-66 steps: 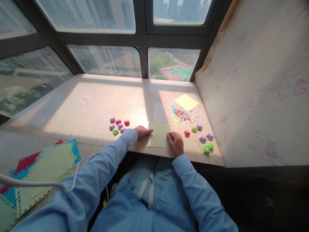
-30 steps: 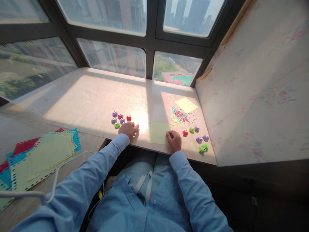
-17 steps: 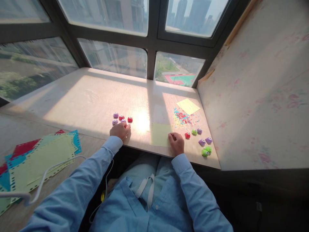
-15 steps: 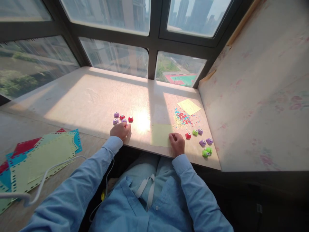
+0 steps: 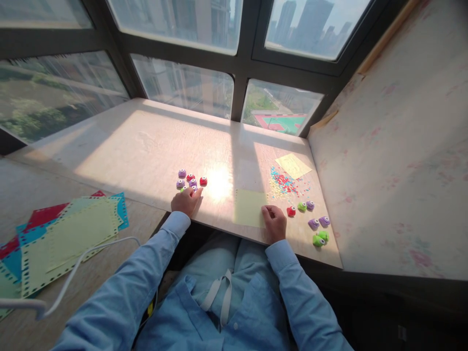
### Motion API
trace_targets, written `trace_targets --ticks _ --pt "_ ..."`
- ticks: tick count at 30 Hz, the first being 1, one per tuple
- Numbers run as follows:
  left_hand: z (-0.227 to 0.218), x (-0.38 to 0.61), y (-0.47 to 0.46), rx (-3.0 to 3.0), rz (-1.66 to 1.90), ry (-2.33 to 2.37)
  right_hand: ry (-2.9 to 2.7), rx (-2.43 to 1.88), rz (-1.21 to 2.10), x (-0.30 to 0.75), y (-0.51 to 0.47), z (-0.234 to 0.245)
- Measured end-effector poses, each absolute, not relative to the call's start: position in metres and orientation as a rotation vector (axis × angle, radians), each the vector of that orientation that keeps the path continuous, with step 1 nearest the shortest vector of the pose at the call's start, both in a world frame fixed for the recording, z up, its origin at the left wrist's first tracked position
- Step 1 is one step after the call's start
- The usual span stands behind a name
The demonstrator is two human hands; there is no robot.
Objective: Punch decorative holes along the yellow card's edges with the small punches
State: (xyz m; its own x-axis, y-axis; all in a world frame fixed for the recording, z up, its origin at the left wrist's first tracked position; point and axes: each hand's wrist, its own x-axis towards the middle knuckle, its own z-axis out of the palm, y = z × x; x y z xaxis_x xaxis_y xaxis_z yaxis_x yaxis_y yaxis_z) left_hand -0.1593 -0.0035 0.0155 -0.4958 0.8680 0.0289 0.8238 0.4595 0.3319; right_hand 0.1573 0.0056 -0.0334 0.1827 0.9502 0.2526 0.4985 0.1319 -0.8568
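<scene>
My left hand [image 5: 185,201] rests on the tabletop with its fingers curled, against a cluster of small one-eyed figures. A green figure [image 5: 183,189] shows only partly behind its knuckles. Beyond it are a purple figure [image 5: 182,173] and a red figure [image 5: 203,181]. Whether the fingers hold anything is hidden. My right hand [image 5: 275,223] lies in a loose fist at the right edge of a pale yellow sheet [image 5: 249,207], with nothing showing in it. Just right of that fist is another red figure [image 5: 291,211].
Confetti [image 5: 284,183] lies beside a folded yellow paper [image 5: 293,165]. More green figures [image 5: 321,238] and purple ones stand near the right wall [image 5: 387,185]. On the left lie sheets with punched edges [image 5: 73,231], crossed by a white cable [image 5: 73,273]. Windows border the far edge.
The whole view has shifted slightly. My left hand has drawn back a little from the cluster, so that part of a green figure shows. My right hand stays by the sheet.
</scene>
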Motion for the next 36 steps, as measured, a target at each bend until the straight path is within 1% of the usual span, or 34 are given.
trace_targets --ticks 4,10,12,17,22,26,31,36 --pt "0.013 -0.161 -0.002 1.481 0.505 2.612 -1.447 -1.507 0.600 0.158 0.005 -0.035" --pt "0.012 -0.161 0.005 1.282 0.636 2.643 -1.449 -1.501 0.601 0.158 0.004 -0.035" --pt "0.011 -0.161 0.003 1.257 0.738 2.618 -1.449 -1.501 0.604 0.158 0.003 -0.034" --pt "0.004 -0.159 -0.011 1.211 1.129 2.449 -1.427 -1.504 0.615 0.157 0.002 -0.031" --pt "0.010 -0.134 -0.022 1.156 1.285 2.189 -1.270 -1.505 0.630 0.155 -0.002 -0.028" --pt "0.022 -0.103 -0.030 1.247 1.249 2.062 -1.139 -1.479 0.636 0.157 -0.013 -0.022" --pt "0.028 -0.074 -0.027 1.600 1.119 1.695 -1.082 -1.493 0.558 0.184 -0.026 -0.012" --pt "0.027 -0.043 -0.011 1.997 1.048 1.462 -1.121 -1.723 0.444 0.227 -0.016 -0.001"
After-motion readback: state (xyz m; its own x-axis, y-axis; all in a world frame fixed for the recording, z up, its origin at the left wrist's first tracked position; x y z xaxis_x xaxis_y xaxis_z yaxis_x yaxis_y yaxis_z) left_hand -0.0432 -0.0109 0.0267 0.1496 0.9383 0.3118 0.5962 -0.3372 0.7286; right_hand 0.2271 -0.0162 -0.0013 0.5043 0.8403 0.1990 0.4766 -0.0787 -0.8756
